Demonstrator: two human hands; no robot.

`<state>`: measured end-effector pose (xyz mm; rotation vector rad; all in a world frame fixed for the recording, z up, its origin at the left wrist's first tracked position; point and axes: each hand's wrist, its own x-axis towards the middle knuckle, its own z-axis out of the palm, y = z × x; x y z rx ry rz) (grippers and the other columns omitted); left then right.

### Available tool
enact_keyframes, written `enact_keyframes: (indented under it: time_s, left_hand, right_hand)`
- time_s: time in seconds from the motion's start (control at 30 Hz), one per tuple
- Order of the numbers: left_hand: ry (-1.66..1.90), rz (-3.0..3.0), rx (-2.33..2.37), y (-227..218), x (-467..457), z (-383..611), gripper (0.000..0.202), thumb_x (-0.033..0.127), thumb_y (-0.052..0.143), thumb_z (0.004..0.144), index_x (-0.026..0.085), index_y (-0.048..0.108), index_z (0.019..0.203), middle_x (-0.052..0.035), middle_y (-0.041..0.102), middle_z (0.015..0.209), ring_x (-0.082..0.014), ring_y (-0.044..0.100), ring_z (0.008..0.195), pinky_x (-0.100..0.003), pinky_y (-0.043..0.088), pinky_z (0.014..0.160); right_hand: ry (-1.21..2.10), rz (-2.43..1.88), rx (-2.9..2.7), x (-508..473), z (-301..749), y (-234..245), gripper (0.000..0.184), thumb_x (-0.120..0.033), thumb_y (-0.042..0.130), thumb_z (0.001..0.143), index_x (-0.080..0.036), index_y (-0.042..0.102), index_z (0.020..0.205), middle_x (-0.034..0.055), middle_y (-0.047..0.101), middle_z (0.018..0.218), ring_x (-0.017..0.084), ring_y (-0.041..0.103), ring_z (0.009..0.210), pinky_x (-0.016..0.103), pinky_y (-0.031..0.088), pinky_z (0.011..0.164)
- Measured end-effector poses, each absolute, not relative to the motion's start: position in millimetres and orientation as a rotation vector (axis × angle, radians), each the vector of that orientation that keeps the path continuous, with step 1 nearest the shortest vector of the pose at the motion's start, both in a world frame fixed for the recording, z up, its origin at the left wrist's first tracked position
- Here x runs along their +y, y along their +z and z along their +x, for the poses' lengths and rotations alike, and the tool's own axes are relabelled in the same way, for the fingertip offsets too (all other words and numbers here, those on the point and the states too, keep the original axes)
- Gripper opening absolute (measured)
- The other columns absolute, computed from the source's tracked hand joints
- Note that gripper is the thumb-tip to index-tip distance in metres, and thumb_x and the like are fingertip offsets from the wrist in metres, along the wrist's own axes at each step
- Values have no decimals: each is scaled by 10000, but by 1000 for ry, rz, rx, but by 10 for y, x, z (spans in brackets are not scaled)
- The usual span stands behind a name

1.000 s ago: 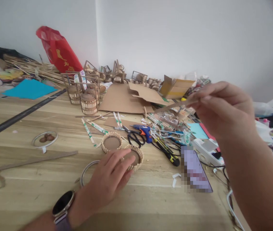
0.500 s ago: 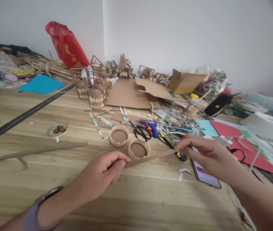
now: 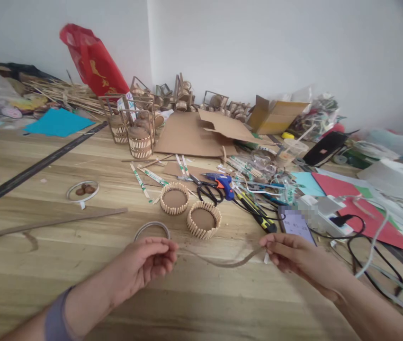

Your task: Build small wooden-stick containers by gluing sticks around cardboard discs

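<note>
Spanning our two hands, the thin brown strip (image 3: 237,263) sags in a curve toward six o'clock of our view; half a second ago it ran nearly straight. Our left hand (image 3: 147,260) pinches one end, our right hand (image 3: 293,255) the other. That slack suggests a pliable piece, ready to bend. From it, the nearer stick-walled cup (image 3: 204,232) stands at eleven o'clock, untouched, and the phone (image 3: 293,227) at two.

A wide, greyish-purple band (image 3: 57,316) circles the wrist (image 3: 82,303) behind the bare left hand (image 3: 147,264).
</note>
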<state>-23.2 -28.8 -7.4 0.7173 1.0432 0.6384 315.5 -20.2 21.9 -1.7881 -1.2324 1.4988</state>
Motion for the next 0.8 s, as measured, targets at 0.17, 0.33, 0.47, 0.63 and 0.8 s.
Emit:
enact_keyframes:
  time_s: [0.17,0.33,0.47,0.63,0.8]
  left_hand:
    - [813,472,1079,-85,-316,-213,205,72,662,737,127,690,932,-70,763,928,-154,715,934,-205,530,905]
    - [764,748,1265,-141,-212,-155,184,116,588,831,121,654,1004,-67,749,850,-169,730,833,-262,565,828]
    - [533,1473,1502,-137,-59,-123,282,178,399,934,129,650,1052,-56,710,815,-187,695,654,-327,561,660]
    - [432,2024,1660,-82,-37,-115,263,142,434,916,138,697,903,-118,664,944,-278,635,917,-431,476,853]
    - [297,2404,1696,-56,-190,-206,244,110,474,920,154,687,808,-89,626,897,-246,594,886,-373,480,811]
  right_hand:
    - [1605,-1710,-1014,-179,3152,146,457,-362,885,523,-162,726,902,6,650,678,108,580,606,211,502,591]
    - [1322,-1789,-1419,43,3130,-10,361,-473,729,672,-169,634,842,19,658,634,137,604,567,266,524,579]
    - [1132,-1808,-1618,285,3034,-111,232,-409,583,766,-185,607,825,-1,628,600,147,605,552,280,521,576]
    - [710,-1873,-1878,429,2946,-86,143,-240,536,744,-197,664,792,16,630,670,180,587,615,298,466,609]
    - [403,-1896,-2126,250,3003,67,159,-173,550,718,-202,690,651,77,653,791,236,623,784,315,445,711]
